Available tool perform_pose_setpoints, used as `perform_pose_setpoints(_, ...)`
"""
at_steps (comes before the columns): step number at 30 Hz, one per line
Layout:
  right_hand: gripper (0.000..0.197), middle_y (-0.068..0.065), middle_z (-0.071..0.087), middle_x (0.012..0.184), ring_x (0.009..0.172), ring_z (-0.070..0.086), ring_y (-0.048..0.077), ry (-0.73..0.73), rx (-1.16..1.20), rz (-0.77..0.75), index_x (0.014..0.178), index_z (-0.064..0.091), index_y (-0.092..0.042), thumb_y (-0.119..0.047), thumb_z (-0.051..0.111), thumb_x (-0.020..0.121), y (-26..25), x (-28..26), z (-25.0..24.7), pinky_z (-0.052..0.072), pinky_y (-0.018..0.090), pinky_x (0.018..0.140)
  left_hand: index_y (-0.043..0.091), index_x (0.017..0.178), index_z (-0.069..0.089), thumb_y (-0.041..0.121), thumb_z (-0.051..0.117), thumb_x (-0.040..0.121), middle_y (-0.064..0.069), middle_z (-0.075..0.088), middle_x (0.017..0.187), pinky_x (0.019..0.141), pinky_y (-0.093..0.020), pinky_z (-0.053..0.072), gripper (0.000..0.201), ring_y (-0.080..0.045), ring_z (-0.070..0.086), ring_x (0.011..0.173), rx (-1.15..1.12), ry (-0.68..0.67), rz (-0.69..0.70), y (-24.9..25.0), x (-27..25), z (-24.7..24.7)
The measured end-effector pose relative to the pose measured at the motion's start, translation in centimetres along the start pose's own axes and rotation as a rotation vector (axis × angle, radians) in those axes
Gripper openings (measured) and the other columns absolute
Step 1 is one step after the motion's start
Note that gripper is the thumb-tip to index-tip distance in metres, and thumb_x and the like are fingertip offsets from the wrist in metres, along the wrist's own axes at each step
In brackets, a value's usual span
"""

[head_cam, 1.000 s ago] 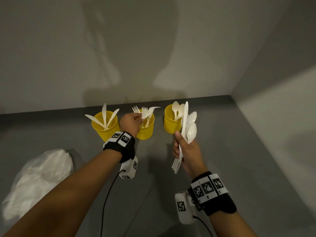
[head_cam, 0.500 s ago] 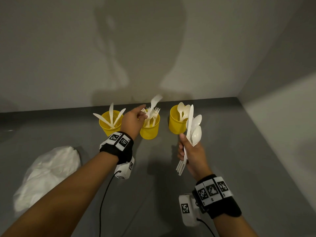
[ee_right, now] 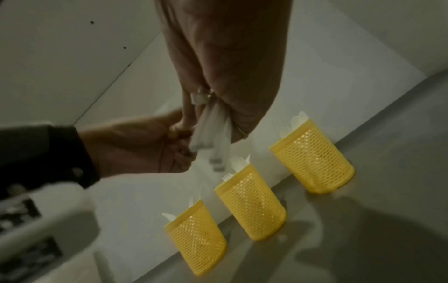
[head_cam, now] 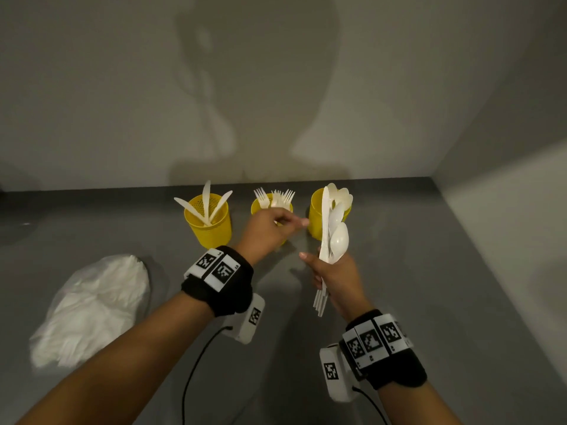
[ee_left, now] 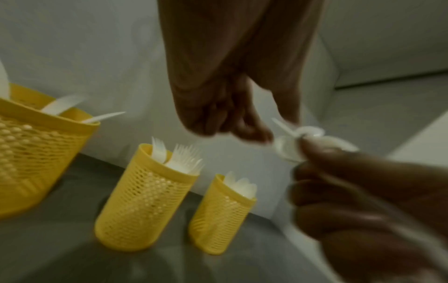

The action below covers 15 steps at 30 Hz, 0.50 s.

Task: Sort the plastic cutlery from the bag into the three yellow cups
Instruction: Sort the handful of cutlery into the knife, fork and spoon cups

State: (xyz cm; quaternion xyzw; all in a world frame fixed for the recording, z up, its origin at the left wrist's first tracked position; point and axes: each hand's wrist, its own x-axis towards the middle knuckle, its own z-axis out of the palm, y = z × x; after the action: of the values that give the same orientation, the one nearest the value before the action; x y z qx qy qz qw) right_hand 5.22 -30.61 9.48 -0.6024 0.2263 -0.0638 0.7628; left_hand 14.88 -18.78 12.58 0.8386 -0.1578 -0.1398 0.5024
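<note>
Left hand [head_cam: 270,231]: emptied, fingers loosely curled, reaching toward bundle.
Right hand [head_cam: 334,277]: gripped cutlery bundle [head_cam: 333,234].
Change: fork released into middle cup [head_cam: 271,210].
Implication: next piece due.

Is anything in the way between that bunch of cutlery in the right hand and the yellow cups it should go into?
Nothing on the table blocks it. The right hand grips the cutlery bundle just in front of the spoon cup. Only the left hand, reaching toward the bundle, hangs in front of the fork cup. The knife cup stands unobstructed.
</note>
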Motion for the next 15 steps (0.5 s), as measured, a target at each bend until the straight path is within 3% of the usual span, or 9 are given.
perform_pose_setpoints(2,0.021,0.004,0.047,0.055,0.033,0.036,0.005,-0.048,-0.06,-0.021,0.094,0.059,-0.003,0.01,0.062,0.079,0.1,0.0,1.1,0.032,0.018,0.035,0.012,0.089,0.071,0.028,0.073,0.075,0.003,0.065,0.075,0.063,-0.012,0.046,0.021,0.004,0.058,0.061,-0.03,-0.232,-0.058,0.5,-1.7,0.5)
perform_pose_setpoints(3,0.027,0.007,0.05,0.059,0.033,0.038,0.004,-0.067,-0.077,-0.022,0.103,0.06,-0.001,0.012,0.06,0.079,0.0,-0.1,1.6,0.032,0.018,0.035,0.009,0.091,0.071,0.023,0.073,0.075,0.002,0.065,0.073,0.059,-0.01,0.046,0.021,0.005,0.058,0.056,-0.076,-0.244,-0.064,0.5,-2.2,0.6)
perform_pose_setpoints(6,0.033,0.005,0.05,0.059,0.033,0.04,0.003,-0.114,-0.153,-0.021,0.104,0.058,-0.003,0.009,0.068,0.075,0.1,-0.2,2.8,0.033,0.017,0.035,0.002,0.093,0.068,0.017,0.071,0.077,-0.004,0.065,0.075,0.05,-0.009,0.045,0.022,0.002,0.058,0.052,-0.207,-0.126,-0.1,-0.4,-2.8,-0.2)
perform_pose_setpoints(10,0.027,0.003,0.042,0.053,0.036,0.038,0.008,-0.167,-0.259,-0.007,0.08,0.053,-0.016,-0.005,0.077,0.072,0.4,-0.3,4.0,0.032,0.019,0.035,0.005,0.092,0.066,0.016,0.069,0.079,0.001,0.067,0.077,0.058,-0.004,0.046,0.017,0.005,0.063,0.061,-0.324,0.02,-0.128,-0.7,-3.1,-2.2)
perform_pose_setpoints(13,0.02,-0.003,0.042,0.044,0.034,0.037,0.008,-0.193,-0.185,0.034,0.077,0.051,-0.014,-0.011,0.071,0.079,0.3,-0.8,4.7,0.029,0.017,0.033,0.005,0.092,0.064,0.012,0.067,0.08,0.003,0.065,0.075,0.051,-0.003,0.041,0.015,0.009,0.059,0.053,-0.344,0.064,-0.134,-0.6,-3.3,-3.6)
perform_pose_setpoints(15,0.019,-0.007,0.041,0.04,0.032,0.034,0.006,-0.232,-0.086,0.08,0.075,0.048,-0.012,-0.016,0.063,0.086,0.2,-1.0,4.8,0.026,0.016,0.034,0.008,0.09,0.066,0.015,0.067,0.08,0.003,0.065,0.074,0.052,-0.009,0.04,0.012,0.005,0.055,0.049,-0.353,0.078,-0.154,-0.9,-3.3,-4.4)
